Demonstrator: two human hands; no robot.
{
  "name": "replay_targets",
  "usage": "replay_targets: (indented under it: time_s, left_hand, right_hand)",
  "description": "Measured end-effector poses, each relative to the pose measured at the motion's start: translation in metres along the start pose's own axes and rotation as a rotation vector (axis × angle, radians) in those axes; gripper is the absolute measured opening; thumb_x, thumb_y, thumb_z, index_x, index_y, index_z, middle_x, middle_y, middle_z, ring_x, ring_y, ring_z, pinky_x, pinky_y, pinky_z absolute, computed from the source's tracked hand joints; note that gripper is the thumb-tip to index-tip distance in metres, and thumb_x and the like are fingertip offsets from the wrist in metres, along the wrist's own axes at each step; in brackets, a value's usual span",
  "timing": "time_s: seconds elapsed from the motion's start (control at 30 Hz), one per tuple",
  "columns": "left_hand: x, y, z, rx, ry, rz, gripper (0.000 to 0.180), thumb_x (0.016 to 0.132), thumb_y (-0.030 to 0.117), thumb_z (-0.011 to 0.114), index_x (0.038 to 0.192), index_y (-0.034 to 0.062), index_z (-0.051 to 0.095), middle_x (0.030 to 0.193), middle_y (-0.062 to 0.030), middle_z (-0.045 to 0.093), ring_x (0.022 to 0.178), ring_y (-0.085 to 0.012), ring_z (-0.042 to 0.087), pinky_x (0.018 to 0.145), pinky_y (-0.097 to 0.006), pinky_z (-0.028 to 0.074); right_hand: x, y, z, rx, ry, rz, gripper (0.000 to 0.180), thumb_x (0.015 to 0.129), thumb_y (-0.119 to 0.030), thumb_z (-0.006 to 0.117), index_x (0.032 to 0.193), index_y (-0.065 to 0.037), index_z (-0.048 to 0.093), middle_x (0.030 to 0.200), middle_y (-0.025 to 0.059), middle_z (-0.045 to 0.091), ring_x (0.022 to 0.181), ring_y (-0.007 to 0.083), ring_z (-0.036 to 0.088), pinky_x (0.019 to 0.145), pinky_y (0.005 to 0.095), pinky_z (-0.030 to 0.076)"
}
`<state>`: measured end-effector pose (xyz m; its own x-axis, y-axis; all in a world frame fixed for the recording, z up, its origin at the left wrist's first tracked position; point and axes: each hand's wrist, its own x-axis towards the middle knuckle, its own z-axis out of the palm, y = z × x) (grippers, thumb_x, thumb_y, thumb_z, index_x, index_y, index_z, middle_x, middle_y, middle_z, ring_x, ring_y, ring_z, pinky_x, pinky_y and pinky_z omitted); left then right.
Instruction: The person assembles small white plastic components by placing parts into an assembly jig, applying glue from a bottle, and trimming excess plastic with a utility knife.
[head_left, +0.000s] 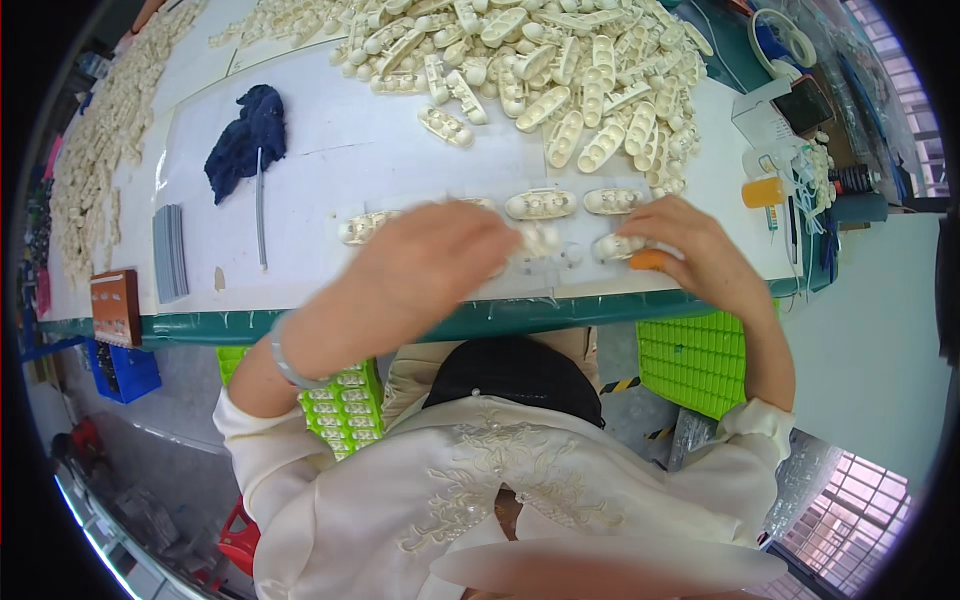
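Observation:
My right hand (690, 245) is at the right end of a row of cream plastic parts, its fingers closed on an oval cream part (612, 247). An orange cover (652, 261) is on its thumb. Smeared by motion, my left hand (440, 250) hangs over the middle of the row and hides some of it; what its fingers hold cannot be made out. Beyond the hands lie a boat-shaped part (540, 204) and another such part (612, 201). To the left a further oval part (366, 227) shows partly. Something clear (550, 272) lies between the hands.
A big heap of cream parts (560, 75) covers the far side, and more small parts (100, 140) lie far left. A dark blue cloth (250, 140), a thin grey rod (261, 215) and grey strips (171, 252) lie left. An orange-yellow container (763, 192) stands right.

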<state>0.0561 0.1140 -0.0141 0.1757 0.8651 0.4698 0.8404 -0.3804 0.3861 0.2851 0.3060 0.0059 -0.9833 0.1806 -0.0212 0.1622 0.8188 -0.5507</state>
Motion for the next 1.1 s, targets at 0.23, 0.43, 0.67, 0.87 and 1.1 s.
replay_targets:
  time_s: [0.23,0.43,0.67,0.87,1.1]
  left_hand:
    - [0.013,0.016,0.034,0.034,-0.131,-0.047,0.025,0.072,0.005,0.068,0.096,0.0034,0.061,0.088,-0.0097,0.059,0.078,-0.0258,0.059,0.068,-0.033,0.050]
    - [0.040,0.031,0.019,0.051,-0.198,-0.086,0.031,0.071,0.010,0.071,0.100,0.0046,0.062,0.092,-0.0116,0.061,0.082,-0.0283,0.060,0.069,-0.035,0.050]
    - [0.199,0.012,0.094,-0.128,-0.184,0.144,0.054,0.075,0.015,0.070,0.123,0.0037,0.048,0.108,-0.0172,0.059,0.103,-0.0337,0.055,0.088,-0.039,0.045]
    - [0.320,-0.005,0.184,-0.380,-0.105,0.129,0.067,0.072,0.016,0.071,0.130,0.0033,0.039,0.113,-0.0143,0.058,0.108,-0.0277,0.054,0.086,-0.036,0.046]
    - [0.353,0.000,0.238,-0.368,-0.017,0.082,0.067,0.070,0.025,0.077,0.124,0.0020,0.045,0.094,-0.0123,0.065,0.085,-0.0239,0.061,0.073,-0.032,0.050]
  right_hand:
    - [-0.023,0.014,0.032,-0.223,0.339,-0.141,0.030,0.071,-0.012,0.071,0.099,-0.005,0.063,0.098,0.0090,0.060,0.091,0.0270,0.057,0.075,0.0341,0.048]
    - [-0.080,0.059,0.016,-0.011,0.943,0.118,0.021,0.077,-0.004,0.068,0.097,-0.001,0.063,0.086,0.0085,0.062,0.075,0.0190,0.059,0.068,0.0277,0.047]
    - [-0.106,0.119,0.035,0.221,1.487,0.393,0.024,0.083,-0.004,0.063,0.106,0.000,0.058,0.084,0.0027,0.055,0.072,0.0084,0.051,0.066,0.0207,0.042]
    - [-0.100,0.125,0.038,0.351,1.509,0.504,0.029,0.083,-0.007,0.063,0.111,0.001,0.055,0.086,0.0025,0.054,0.076,0.0082,0.050,0.067,0.0207,0.042]
    - [-0.104,0.120,0.038,0.456,1.468,0.522,0.026,0.084,-0.001,0.059,0.110,0.001,0.055,0.088,0.0038,0.055,0.077,0.0085,0.051,0.070,0.0211,0.044]
